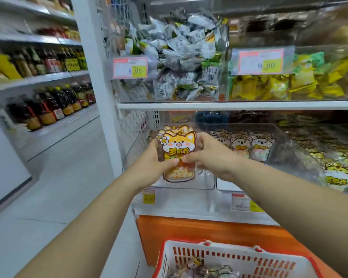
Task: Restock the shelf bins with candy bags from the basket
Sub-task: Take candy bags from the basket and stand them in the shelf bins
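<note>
A stack of orange fox-face candy bags (178,146) is held upright between both hands, above the left clear bin (169,186) of the lower shelf. My left hand (156,160) grips the stack's left side with its thumb on the front. My right hand (206,155) grips the right side the same way. The neighbouring clear bin (279,141) to the right holds koala-face candy bags (247,145) standing in a row. The red and white basket (235,259) sits at the bottom of the view with a few bags inside.
The upper shelf (237,106) carries bins of grey-wrapped sweets (179,63) and yellow sweets (279,85), each with a price tag. More fox-face bags (338,175) fill a bin at the right. An aisle floor and shelves of bottles (54,105) lie to the left.
</note>
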Tool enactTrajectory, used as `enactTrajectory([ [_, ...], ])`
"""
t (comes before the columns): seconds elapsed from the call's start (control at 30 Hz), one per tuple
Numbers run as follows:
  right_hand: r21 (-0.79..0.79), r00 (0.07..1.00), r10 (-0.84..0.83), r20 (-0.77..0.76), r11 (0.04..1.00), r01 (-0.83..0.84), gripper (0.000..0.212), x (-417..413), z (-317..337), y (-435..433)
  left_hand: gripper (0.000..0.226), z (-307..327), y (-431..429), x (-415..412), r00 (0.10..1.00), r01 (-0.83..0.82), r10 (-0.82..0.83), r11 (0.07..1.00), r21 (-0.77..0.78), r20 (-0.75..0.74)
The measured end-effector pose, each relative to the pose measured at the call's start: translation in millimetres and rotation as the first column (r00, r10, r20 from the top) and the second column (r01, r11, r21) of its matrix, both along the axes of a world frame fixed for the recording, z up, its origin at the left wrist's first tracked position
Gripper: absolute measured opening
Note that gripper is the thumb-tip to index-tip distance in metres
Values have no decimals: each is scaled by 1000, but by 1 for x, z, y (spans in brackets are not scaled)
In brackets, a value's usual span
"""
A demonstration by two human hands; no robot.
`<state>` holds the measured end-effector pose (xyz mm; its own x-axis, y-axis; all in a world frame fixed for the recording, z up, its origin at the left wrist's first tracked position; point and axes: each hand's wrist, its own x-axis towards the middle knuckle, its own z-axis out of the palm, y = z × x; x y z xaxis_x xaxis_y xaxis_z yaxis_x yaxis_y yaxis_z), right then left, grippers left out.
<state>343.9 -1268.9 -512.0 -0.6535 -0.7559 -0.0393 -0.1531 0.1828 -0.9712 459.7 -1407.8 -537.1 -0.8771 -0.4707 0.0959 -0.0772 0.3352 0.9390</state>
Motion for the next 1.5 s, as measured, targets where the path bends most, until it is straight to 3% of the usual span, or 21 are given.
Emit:
enactTrajectory([
  [0.1, 88, 997, -83, -7, 993, 83, 53, -19, -25, -50, 61, -23, -37, -28, 993, -77, 77, 997, -1, 91],
  [0.17, 147, 993, -117, 18, 983, 113, 48, -28, -44, -78, 70, -42, -56, -42, 980, -109, 109, 994, -7, 167],
  [0.27, 244, 994, -106, -27, 964, 109, 31, -42, -73, -109, 77, -64, -80, -60, 940, -128, 179, 974, -187, 291],
  [0.33, 311, 992, -94, -80, 944, 114, 34, -51, -83, -123, 62, -68, -86, -67, 904, -115, 208, 960, -256, 374],
  [0.4, 346, 987, -114, -115, 927, 147, 42, -64, -91, -133, 46, -74, -92, -81, 862, -131, 213, 970, -204, 459],
  [0.47, 358, 978, -151, -145, 913, 195, 43, -76, -96, -133, 51, -75, -92, -93, 839, -148, 216, 974, -171, 500],
  [0.63, 312, 950, -237, -206, 904, 293, 73, -94, -108, -130, 66, -73, -102, -116, 848, -106, 129, 992, -74, 513],
  [0.77, 298, 934, -269, -234, 895, 332, 55, -94, -114, -135, 57, -86, -107, -115, 867, -153, 155, 987, -42, 474],
  [0.87, 294, 912, -283, -296, 882, 369, 60, -91, -114, -138, 70, -88, -106, -117, 884, -176, 201, 979, -98, 423],
  [0.93, 294, 892, -316, -323, 862, 412, 51, -88, -114, -139, 77, -87, -104, -120, 881, -171, 209, 977, -127, 424],
  [1.03, 278, 869, -365, -335, 843, 461, 37, -85, -120, -136, 83, -90, -101, -119, 891, -189, 268, 953, -238, 366],
  [1.17, 239, 842, -400, -362, 833, 499, 22, -84, -122, -135, 64, -91, -101, -114, 872, -236, 396, 856, -459, 289],
  [1.3, 235, 837, -405, -369, 831, 505, 20, -81, -123, -136, 39, -93, -101, -110, 805, -79, 367, 844, -530, 465],
  [1.5, 359, 885, -313, -346, 827, 433, 28, -78, -123, -131, 58, -96, -106, -108, 778, 31, 269, 886, -462, 567],
])
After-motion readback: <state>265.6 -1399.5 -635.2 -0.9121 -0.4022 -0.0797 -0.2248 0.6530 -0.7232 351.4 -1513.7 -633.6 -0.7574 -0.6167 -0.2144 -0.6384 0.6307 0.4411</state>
